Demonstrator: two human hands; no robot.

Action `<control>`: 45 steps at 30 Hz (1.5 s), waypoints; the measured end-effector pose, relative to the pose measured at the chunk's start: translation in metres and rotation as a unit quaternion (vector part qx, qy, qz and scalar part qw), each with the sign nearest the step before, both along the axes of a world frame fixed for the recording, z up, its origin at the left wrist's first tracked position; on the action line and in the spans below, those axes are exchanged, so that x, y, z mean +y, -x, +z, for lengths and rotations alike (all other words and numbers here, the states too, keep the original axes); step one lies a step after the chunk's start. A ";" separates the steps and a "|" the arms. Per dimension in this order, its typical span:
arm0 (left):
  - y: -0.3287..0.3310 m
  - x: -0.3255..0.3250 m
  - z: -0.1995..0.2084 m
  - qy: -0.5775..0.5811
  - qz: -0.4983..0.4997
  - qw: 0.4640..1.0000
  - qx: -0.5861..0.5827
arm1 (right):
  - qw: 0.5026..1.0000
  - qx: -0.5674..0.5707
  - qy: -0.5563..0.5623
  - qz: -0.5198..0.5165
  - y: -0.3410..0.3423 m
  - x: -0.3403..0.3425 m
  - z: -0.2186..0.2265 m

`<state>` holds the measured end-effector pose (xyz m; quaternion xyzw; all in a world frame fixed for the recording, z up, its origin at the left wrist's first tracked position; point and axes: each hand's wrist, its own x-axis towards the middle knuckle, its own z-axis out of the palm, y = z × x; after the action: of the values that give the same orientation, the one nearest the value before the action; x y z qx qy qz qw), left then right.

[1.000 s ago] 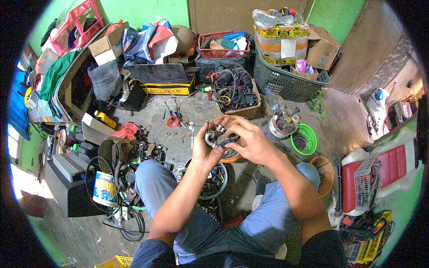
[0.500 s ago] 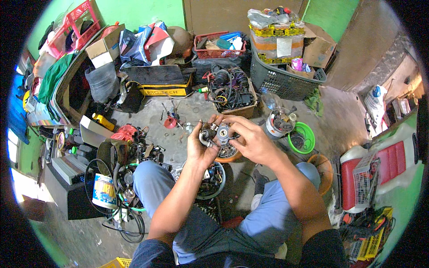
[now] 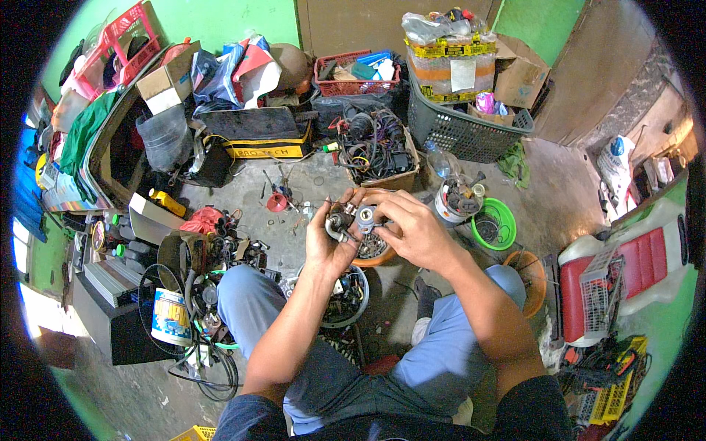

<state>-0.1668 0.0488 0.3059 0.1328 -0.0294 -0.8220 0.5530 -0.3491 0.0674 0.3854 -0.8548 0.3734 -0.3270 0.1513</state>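
My left hand [image 3: 328, 254], palm up, cradles a dark metal part with a short bent pipe [image 3: 338, 226]. Its fingers curl behind the part. Just beside it, my right hand [image 3: 421, 234] pinches a small grey metal fitting with a round hole [image 3: 365, 216] between thumb and fingertips. The two pieces are close together; whether they touch I cannot tell. Below my hands, partly covered by them, stands an orange basin [image 3: 382, 257] of small metal bits. A round tub [image 3: 365, 298] of mixed parts sits between my knees.
A cardboard box of cables and motors [image 3: 401, 178] lies ahead. To the right stand a white bucket of parts [image 3: 450, 204], a green basin [image 3: 507, 239] and an orange tub [image 3: 540, 275]. Piled machine parts and a white paint-type pail [image 3: 171, 317] are on the left. A red funnel [image 3: 276, 202] rests on the floor.
The view has shifted slightly. Both hands keep nearly the same pose, with the same two pieces in them.
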 end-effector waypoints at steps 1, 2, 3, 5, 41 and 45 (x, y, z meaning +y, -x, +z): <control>0.000 0.000 -0.001 0.004 -0.003 1.000 0.000 | 1.000 0.000 0.004 0.002 0.000 0.000 0.000; -0.001 0.000 -0.002 0.007 -0.007 1.000 0.001 | 1.000 0.001 0.008 0.004 0.000 -0.001 0.000; -0.002 -0.001 -0.003 0.011 -0.011 1.000 0.001 | 1.000 -0.006 0.006 0.004 0.000 -0.001 -0.001; 0.001 -0.001 -0.003 0.008 -0.009 1.000 0.003 | 1.000 -0.017 0.001 0.001 0.002 0.000 -0.003; 0.149 -0.053 -0.063 -0.065 -0.213 0.974 -0.027 | 0.818 0.015 -0.308 -0.485 0.316 -0.144 -0.222; 0.147 -0.049 -0.059 -0.102 -0.200 0.974 -0.036 | 0.819 0.089 -0.275 -0.495 0.302 -0.138 -0.217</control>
<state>-0.3136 -0.0005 0.2473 0.2096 0.0089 -0.9094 0.3592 -0.6508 -0.0709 0.1685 -0.5031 0.8325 -0.1641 0.1639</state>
